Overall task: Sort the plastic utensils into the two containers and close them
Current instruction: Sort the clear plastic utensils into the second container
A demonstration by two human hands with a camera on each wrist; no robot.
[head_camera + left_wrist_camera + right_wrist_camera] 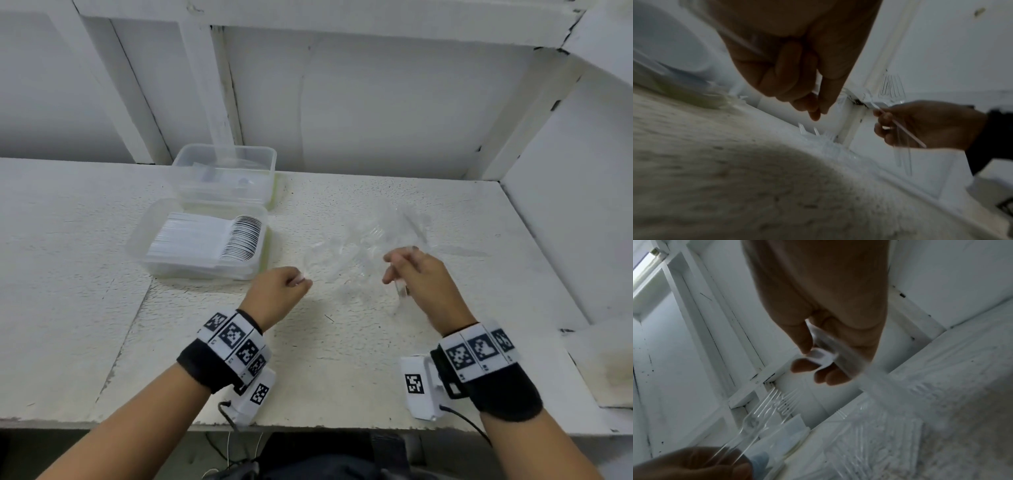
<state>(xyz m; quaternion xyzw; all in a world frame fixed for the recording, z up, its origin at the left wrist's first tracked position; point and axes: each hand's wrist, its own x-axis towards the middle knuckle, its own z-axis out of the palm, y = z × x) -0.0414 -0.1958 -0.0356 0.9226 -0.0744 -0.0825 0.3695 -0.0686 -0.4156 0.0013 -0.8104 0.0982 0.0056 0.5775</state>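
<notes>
A loose pile of clear plastic forks lies on the white table. My left hand is curled at the pile's left edge and holds a few clear forks, tines pointing away. My right hand hovers over the pile's near right side and grips clear forks by their handles. To the left, the near open container is packed with stacked white spoons. Behind it stands the far open container, holding a few clear utensils.
A white wall with wooden framing rises right behind the containers. A side panel bounds the table on the right. The table's front edge lies just below my wrists, with cables hanging under it.
</notes>
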